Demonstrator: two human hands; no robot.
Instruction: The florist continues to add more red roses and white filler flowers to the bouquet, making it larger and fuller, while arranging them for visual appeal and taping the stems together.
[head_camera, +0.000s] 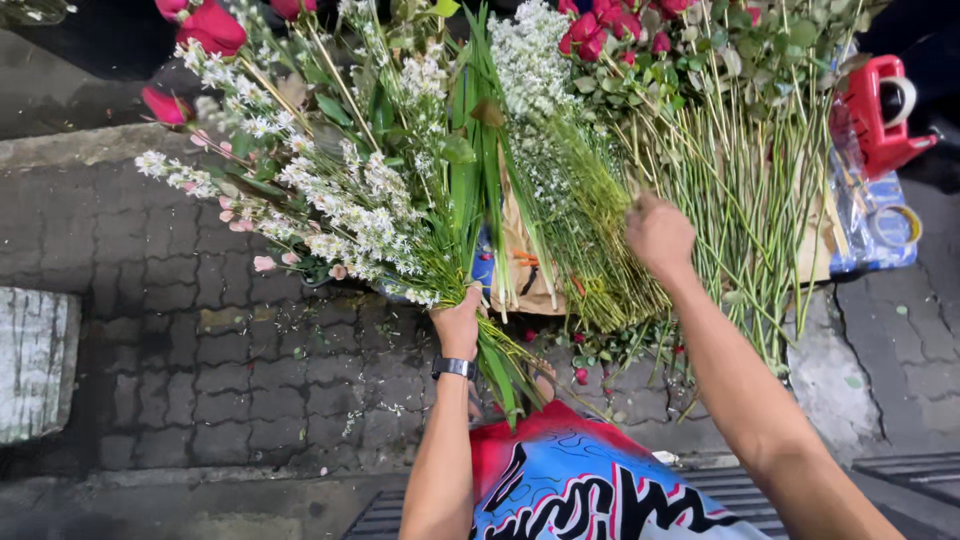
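My left hand, with a dark watch on its wrist, grips a bunch of flowers by the stems: white sprays, long green leaves, small pink buds and red roses fanning up and left. My right hand is closed among a heap of long green stems that lie on the ground with red roses at their far ends. It seems to pinch a stem, though the stem itself is hard to make out. Between the hands lies a sheaf of fine white filler flowers.
Brown paper lies under the heaps. A red tape dispenser and clear plastic wrap with a tape roll sit at the right. Dark wet paving bricks spread to the left, with a pale slab at the left edge.
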